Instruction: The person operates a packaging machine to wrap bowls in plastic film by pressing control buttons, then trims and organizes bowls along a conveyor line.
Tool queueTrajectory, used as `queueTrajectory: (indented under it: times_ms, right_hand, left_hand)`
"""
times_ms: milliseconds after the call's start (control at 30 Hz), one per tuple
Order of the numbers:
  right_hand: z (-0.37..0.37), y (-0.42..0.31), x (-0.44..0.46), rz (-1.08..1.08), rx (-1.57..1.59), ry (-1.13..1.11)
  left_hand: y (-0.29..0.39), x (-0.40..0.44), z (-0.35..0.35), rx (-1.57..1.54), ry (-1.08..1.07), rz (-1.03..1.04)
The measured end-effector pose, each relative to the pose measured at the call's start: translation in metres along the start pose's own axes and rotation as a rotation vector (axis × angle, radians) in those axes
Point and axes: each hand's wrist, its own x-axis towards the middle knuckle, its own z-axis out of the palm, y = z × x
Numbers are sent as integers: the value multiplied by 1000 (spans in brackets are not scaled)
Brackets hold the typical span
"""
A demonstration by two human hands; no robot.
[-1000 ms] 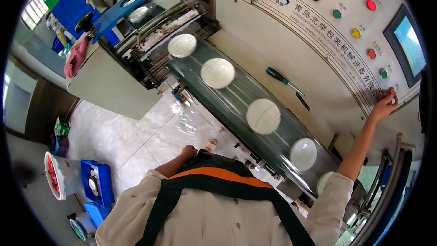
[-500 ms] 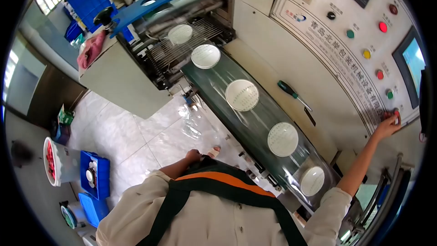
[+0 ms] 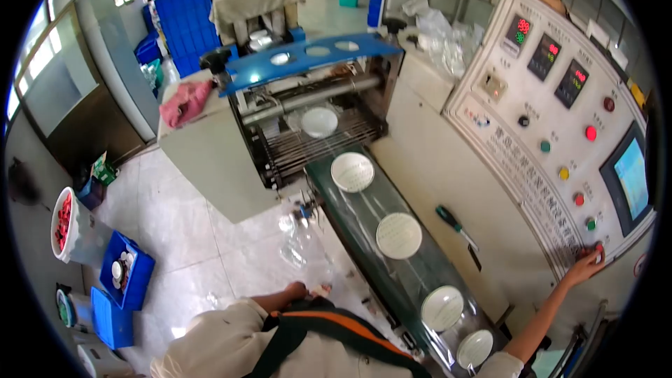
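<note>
My right hand (image 3: 586, 267) reaches out to the lower right of the control panel (image 3: 500, 199), its fingers closed around a red knob (image 3: 599, 250). My left hand (image 3: 297, 290) is low by my waist, small and blurred, with its fingers mostly hidden. Between my arms runs a dark green conveyor belt (image 3: 374, 203). White bowls stand on it in a row: one near the far end (image 3: 353, 172), another mid-belt (image 3: 399, 236), and two close to me (image 3: 442, 309) (image 3: 475, 348). A further bowl (image 3: 319, 122) sits on the metal rollers beneath the blue bar (image 3: 301, 61).
A green-handled screwdriver (image 3: 455, 225) lies on the ledge beside the belt. A pink cloth (image 3: 185, 103) rests on the machine's left housing. On the floor at left stand a white bucket (image 3: 85, 232) and a blue crate (image 3: 142, 274). Clear plastic film (image 3: 299, 248) lies near the belt.
The view has tilted upward, showing more of the room behind the machine. My right hand stays at the red knob, and my left hand stays low. I cannot tell whether the bowls travelled.
</note>
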Motion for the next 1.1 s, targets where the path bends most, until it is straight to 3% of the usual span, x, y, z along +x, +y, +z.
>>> queueTrajectory:
  times_ms: [67,367,433,500,567,600,633,667,700,733,800,867,933,1100]
  right_hand:
    - [0,4,0,15,12,-11]
    - [-6,6,-1,177,88,-56]
    - [-10,-16,-27,213,85,-31]
    - [-8,-86,-91,177,144,-38]
    - [-10,-143,-164,314,188,-183]
    - [-17,-148,-200,300,174,-365]
    - [-15,-165,-242,420,289,-450]
    - [-15,-197,-273,585,378,-645]
    - [-13,-212,-303,596,267,-745]
    - [-20,-211,-331,763,277,-814]
    - [-31,-229,-366,1024,194,-883]
    - [-42,-247,-381,1096,145,-963]
    - [-53,-254,-390,1118,104,-1004]
    - [-76,-270,-401,1154,-21,-877]
  left_hand:
    - [10,-9,-13,-225,17,-166]
    - [-2,9,-16,-124,42,-9]
    - [-6,16,-17,-25,22,65]
    - [-9,25,-19,54,-20,111]
    - [-13,29,-18,-6,-15,71]
    - [-14,34,-21,19,-31,97]
    - [-14,38,-21,32,-9,115]
    - [0,24,-41,-176,-16,-32]
    - [5,25,-49,-184,-28,-29]
    - [8,26,-52,-192,-39,-25]
    - [15,25,-52,-178,-53,-8]
    - [19,34,-52,-119,-128,27]
    - [21,40,-45,3,-193,143]
    - [25,51,-35,17,-319,163]
